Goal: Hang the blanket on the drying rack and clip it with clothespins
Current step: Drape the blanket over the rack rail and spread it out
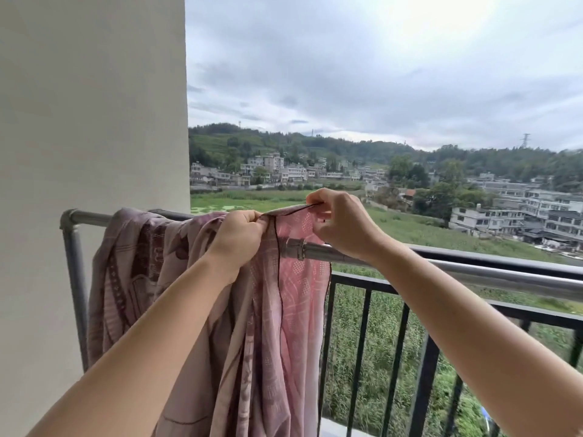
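Pink patterned cloth blanket (pixel 284 310) hangs bunched over the left end of the grey metal pipe drying rack (pixel 473 272), close to its corner. Our left hand (pixel 236 234) pinches the blanket's dark-trimmed top edge. Our right hand (pixel 340 225) pinches the same edge a little further right, just above the pipe. We should pull that edge flat between both hands and slide it along the bare pipe, so the blanket spreads out with no lumps. We see no clothespins, so clipping comes after.
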Tool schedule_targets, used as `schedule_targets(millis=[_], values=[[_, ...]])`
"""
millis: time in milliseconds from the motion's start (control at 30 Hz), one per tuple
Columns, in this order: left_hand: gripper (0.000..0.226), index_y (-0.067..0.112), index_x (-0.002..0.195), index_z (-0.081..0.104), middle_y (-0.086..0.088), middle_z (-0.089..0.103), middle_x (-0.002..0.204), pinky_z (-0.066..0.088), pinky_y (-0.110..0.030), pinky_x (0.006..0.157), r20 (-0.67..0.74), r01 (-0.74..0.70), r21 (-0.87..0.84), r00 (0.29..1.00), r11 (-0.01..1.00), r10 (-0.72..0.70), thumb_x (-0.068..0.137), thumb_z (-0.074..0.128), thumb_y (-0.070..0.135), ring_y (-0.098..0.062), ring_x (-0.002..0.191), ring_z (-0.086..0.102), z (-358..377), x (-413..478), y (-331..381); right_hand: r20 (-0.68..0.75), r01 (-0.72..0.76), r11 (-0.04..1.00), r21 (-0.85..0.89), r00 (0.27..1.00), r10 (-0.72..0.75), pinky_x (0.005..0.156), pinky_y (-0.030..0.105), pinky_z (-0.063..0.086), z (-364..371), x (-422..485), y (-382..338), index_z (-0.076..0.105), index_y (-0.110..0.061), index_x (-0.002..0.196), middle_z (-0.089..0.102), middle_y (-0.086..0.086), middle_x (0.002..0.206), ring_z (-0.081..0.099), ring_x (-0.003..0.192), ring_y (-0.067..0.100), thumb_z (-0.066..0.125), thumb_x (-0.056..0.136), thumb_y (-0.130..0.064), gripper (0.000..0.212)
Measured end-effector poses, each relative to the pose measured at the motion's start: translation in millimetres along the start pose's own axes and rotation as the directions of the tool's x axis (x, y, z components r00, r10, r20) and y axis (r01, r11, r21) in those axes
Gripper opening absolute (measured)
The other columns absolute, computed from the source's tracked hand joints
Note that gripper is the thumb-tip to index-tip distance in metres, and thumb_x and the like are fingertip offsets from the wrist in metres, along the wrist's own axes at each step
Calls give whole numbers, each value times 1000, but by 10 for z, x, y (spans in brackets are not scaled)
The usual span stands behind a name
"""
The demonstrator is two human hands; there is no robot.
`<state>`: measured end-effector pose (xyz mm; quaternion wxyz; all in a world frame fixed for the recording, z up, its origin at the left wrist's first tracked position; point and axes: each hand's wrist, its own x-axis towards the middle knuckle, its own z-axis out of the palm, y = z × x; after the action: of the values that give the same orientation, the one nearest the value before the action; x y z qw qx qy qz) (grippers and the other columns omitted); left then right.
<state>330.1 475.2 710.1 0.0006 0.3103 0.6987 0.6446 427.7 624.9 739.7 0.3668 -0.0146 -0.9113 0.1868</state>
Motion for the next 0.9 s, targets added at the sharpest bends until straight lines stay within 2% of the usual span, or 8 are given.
schedule_targets(millis=[100,167,300,467,600,667,767,900], values=[[28,5,89,60,-13,66,89,46,-36,84,28,2,66,1000,998,-4,95,48,30,-29,83,59,23,-71,15,-141,27,997,-76,989,-38,63,12,47,83,38,-30,72,-5,97,72,4,83,66,76,17,71,81,-13,18],[29,9,96,55,-4,63,79,46,-33,68,45,-89,299,996,950,79,88,57,37,-24,75,58,35,-173,55,-212,-6,1000,-25,977,1,57,24,47,97,71,-26,75,-6,83,72,5,72,62,63,17,71,83,-28,23],[19,15,96,47,1,56,82,38,-31,58,30,-242,726,946,644,322,82,59,21,-24,74,56,63,-329,65,-204,-55,998,-14,978,51,44,15,31,95,125,-10,71,-2,74,62,3,59,43,48,11,65,88,-29,31],[26,18,106,65,-7,69,104,46,-34,72,24,-201,844,940,497,341,92,48,31,-31,97,63,37,-464,4,-135,-131,991,-40,983,125,43,22,35,3,54,146,73,-9,80,69,7,69,42,43,9,60,93,-28,27],[25,13,79,71,-3,66,67,42,-31,54,-22,-326,682,886,655,464,93,52,23,-30,70,63,187,-560,193,-171,-218,973,-81,964,202,53,27,44,-144,-11,200,67,-9,74,66,6,73,50,53,14,52,95,-36,38],[29,11,74,68,1,60,56,39,-30,48,-62,-415,567,840,711,540,94,54,26,-22,55,58,362,-589,394,-103,-330,922,203,929,355,43,24,41,-276,-41,184,69,-4,88,67,7,66,49,43,12,50,97,-35,37],[31,8,69,66,5,56,52,36,-25,46,-52,-492,393,831,776,554,94,56,24,-12,48,50,732,-688,656,45,-427,588,687,832,552,36,24,51,-494,-158,179,62,-7,95,67,7,53,59,35,14,47,99,-26,24],[40,5,60,62,-8,57,48,33,-25,48,-23,-385,202,917,901,398,93,57,28,-13,44,43,1319,-894,754,-29,-383,545,745,799,601,59,31,52,-854,-419,499,63,-9,83,66,8,71,62,59,20,51,98,-23,24]])
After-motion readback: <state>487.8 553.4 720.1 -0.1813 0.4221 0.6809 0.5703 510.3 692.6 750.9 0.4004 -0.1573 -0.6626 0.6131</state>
